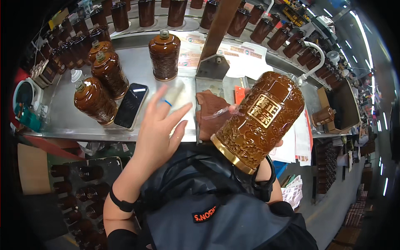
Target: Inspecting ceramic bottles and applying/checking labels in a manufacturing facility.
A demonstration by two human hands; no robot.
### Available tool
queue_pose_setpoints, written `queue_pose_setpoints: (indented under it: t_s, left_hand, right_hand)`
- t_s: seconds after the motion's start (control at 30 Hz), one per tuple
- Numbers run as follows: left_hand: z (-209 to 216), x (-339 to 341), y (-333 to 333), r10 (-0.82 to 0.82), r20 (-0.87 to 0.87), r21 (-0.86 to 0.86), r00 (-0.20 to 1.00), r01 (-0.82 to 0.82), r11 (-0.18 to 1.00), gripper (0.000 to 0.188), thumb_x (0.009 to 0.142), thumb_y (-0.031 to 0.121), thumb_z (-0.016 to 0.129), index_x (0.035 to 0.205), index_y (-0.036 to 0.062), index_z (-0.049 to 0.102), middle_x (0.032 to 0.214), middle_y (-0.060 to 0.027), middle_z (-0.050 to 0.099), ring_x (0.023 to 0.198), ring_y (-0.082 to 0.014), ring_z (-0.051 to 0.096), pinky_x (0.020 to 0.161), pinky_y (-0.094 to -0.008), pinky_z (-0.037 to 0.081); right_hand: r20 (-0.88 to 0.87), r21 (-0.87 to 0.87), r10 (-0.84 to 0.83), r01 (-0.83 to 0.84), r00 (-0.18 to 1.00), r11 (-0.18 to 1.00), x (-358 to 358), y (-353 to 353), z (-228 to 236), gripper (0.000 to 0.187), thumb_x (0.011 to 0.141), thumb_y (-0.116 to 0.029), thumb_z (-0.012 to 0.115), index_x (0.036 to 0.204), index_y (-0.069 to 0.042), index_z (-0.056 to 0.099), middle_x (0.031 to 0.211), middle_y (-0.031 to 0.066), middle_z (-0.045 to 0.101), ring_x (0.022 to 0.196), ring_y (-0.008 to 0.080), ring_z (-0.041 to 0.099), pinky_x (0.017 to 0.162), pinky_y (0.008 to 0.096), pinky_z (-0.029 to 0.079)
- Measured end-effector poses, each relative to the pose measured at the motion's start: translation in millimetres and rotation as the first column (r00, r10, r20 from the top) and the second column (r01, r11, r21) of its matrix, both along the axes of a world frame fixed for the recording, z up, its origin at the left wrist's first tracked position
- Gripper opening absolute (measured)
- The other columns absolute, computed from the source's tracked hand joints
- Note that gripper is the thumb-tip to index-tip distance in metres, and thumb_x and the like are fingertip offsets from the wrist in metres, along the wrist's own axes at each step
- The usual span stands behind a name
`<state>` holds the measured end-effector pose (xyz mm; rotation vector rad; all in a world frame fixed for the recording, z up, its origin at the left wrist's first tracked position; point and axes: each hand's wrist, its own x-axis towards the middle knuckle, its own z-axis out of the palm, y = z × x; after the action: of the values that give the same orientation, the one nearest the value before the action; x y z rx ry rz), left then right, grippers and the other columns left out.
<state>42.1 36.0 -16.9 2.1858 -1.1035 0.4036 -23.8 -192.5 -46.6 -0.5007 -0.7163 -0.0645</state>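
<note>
In my right hand (232, 109) is a large brown glass bottle (278, 116) with a raised pattern, a gold-framed label panel and a gold base band. It leans with its neck up to the right and its base toward me. Most of that hand is hidden behind the bottle; a clear plastic strip (217, 112) shows by its fingertips. My left hand (160, 129) hovers over the metal table, fingers spread, with a blue band on one finger and nothing held. A black phone (131, 106) and a brown bottle (95, 102) lie to its left, the bottle standing upright.
More brown bottles (164, 56) stand on the metal table (62, 112). A rusty upright post (216, 33) rises behind a brown cloth (210, 116). Printed sheets (246, 56) lie farther back. A curved conveyor (146, 31) carries several bottles. Below left is a crate of bottles (89, 191).
</note>
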Motion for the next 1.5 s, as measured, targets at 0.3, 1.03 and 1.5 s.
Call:
queue_pose_setpoints:
  t_s: [0.3, 1.03, 1.5]
  left_hand:
    - [-21.5, -31.4, -41.6, -0.811, -0.585, -0.806, -0.02, -0.094, 0.584, 0.104, 0.068, 0.05, 0.081, 0.14, -0.0034, 0.028, 0.138, -0.0125, 0.043, 0.129, -0.0218, 0.041, 0.108, -0.0369, 0.031]
    - [-10.3, -6.2, -52.4, -0.095, 0.067, -0.423, 0.993, 0.115, 0.899, 0.091, 0.057, 0.023, 0.089, 0.131, 0.0058, 0.039, 0.122, -0.0181, 0.049, 0.107, -0.0343, 0.051, 0.089, -0.0418, 0.044]
    - [-17.3, -4.6, -43.4, -0.628, -0.398, -0.768, 0.668, 0.132, 0.627, 0.101, 0.075, 0.006, 0.069, 0.147, 0.0028, -0.001, 0.139, -0.0172, 0.033, 0.13, -0.0266, 0.039, 0.107, -0.0398, 0.035]
  right_hand:
    - [-0.098, -0.486, -0.406, 0.313, 0.908, 0.816, -5.4, -20.2, -23.0, 0.101, 0.06, -0.02, 0.089, 0.142, 0.0, 0.033, 0.14, 0.0132, 0.045, 0.129, 0.024, 0.041, 0.106, 0.0406, 0.037]
    - [-0.611, -0.292, -0.456, 0.351, 0.647, 0.89, -12.6, -24.4, -9.9, 0.05, 0.09, -0.043, 0.061, 0.112, 0.0, 0.05, 0.074, 0.0102, 0.063, 0.046, 0.0129, 0.056, 0.047, 0.0246, 0.048]
    - [-0.591, -0.378, -0.553, 0.403, 0.588, 0.833, 9.7, 12.5, 44.4, 0.047, 0.09, -0.042, 0.061, 0.113, -0.002, 0.055, 0.079, 0.0043, 0.065, 0.045, 0.0072, 0.05, 0.048, 0.0197, 0.043]
